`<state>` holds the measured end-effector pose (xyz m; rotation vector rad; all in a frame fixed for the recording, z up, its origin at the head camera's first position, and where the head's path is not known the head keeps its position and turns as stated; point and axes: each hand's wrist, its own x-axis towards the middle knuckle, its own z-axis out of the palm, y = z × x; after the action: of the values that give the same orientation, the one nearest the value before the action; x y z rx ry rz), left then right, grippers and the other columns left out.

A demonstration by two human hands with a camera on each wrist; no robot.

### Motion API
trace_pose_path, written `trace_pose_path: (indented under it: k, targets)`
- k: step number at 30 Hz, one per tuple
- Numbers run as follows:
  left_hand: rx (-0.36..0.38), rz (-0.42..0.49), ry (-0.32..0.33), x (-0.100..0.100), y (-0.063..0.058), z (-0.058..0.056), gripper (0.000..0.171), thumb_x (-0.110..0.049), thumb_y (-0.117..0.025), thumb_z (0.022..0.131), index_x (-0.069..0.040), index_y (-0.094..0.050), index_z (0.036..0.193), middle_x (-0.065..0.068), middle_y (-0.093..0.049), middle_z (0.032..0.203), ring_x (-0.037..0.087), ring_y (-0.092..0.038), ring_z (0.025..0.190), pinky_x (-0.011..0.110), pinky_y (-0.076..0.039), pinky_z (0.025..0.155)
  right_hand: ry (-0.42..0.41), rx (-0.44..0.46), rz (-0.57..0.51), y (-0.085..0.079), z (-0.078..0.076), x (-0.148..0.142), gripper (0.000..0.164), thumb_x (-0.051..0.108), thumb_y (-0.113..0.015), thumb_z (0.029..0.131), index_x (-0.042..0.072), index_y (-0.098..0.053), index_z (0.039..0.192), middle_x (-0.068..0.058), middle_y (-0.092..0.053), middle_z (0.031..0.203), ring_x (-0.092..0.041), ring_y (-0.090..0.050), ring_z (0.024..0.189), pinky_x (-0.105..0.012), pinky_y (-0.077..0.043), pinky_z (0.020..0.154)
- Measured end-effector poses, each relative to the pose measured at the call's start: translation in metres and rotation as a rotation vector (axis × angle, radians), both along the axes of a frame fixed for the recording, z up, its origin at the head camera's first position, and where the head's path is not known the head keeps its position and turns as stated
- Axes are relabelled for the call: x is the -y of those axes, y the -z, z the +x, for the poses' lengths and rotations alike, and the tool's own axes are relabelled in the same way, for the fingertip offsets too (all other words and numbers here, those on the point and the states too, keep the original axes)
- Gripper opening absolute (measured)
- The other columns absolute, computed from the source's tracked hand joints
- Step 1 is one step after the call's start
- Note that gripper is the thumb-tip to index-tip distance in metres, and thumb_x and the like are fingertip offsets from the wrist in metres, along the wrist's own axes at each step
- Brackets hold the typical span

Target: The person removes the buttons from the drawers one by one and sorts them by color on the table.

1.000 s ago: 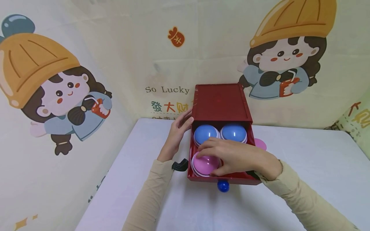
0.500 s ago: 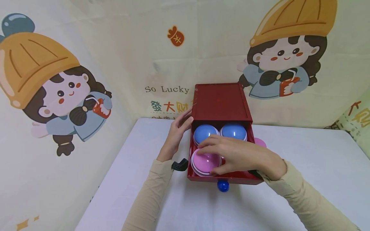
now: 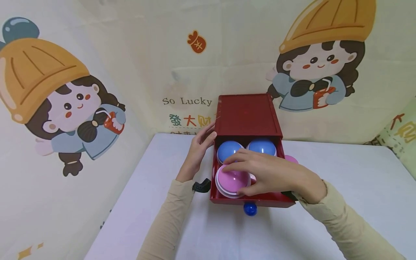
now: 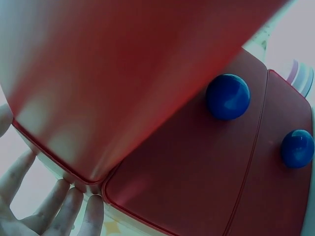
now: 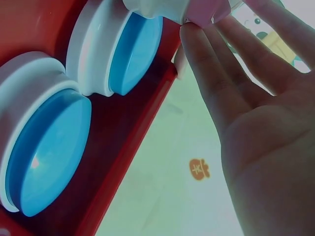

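A red drawer cabinet (image 3: 247, 115) stands on the white table with its top drawer (image 3: 227, 202) pulled out. Two buzzer buttons with white bases and blue domes, a left one (image 3: 227, 151) and a right one (image 3: 261, 147), sit at the drawer's rear. In front of them, my right hand (image 3: 266, 171) pinches a pink-domed buzzer button (image 3: 232, 178) between thumb and fingers; its white base shows at the near side. My left hand (image 3: 198, 151) rests on the cabinet's left side, its fingertips along the cabinet edge in the left wrist view.
A blue knob (image 3: 250, 209) sticks out from the open drawer's front. Two closed drawers below carry their own blue knobs, an upper one (image 4: 228, 97) and a lower one (image 4: 297, 148). A pink round thing (image 3: 291, 159) lies right of the cabinet. A printed cloth (image 3: 143, 65) hangs behind.
My right hand has shifted slightly to the right and up, and the pink buzzer button has risen a little with it. The left hand stays against the cabinet.
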<state>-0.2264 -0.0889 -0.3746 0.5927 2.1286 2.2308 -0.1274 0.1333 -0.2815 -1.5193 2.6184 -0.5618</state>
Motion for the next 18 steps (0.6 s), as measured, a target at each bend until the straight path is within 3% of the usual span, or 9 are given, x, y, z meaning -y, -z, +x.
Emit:
trace_pose_path:
  k: [12, 18]
  targets:
    - [0.007, 0.008, 0.001, 0.0, 0.001, -0.001, 0.046, -0.037, -0.058, 0.09, -0.03, -0.048, 0.133, -0.004, -0.05, 0.132, 0.015, -0.047, 0.119, 0.038, -0.043, 0.095, 0.037, -0.019, -0.029, -0.005, 0.003, -0.006, 0.054, 0.034, -0.074, 0.076, 0.021, -0.057, 0.125, 0.007, -0.049, 0.125, -0.01, -0.041, 0.116, -0.03, -0.049, 0.085]
    - [0.014, 0.014, 0.02, 0.0, -0.008, 0.007, 0.044, -0.026, -0.054, 0.093, -0.023, -0.045, 0.137, -0.002, -0.049, 0.133, 0.016, -0.047, 0.12, 0.038, -0.042, 0.096, 0.055, -0.027, -0.05, -0.008, 0.004, -0.01, 0.054, 0.035, -0.076, 0.074, 0.022, -0.058, 0.123, 0.008, -0.05, 0.123, -0.009, -0.042, 0.113, -0.029, -0.05, 0.083]
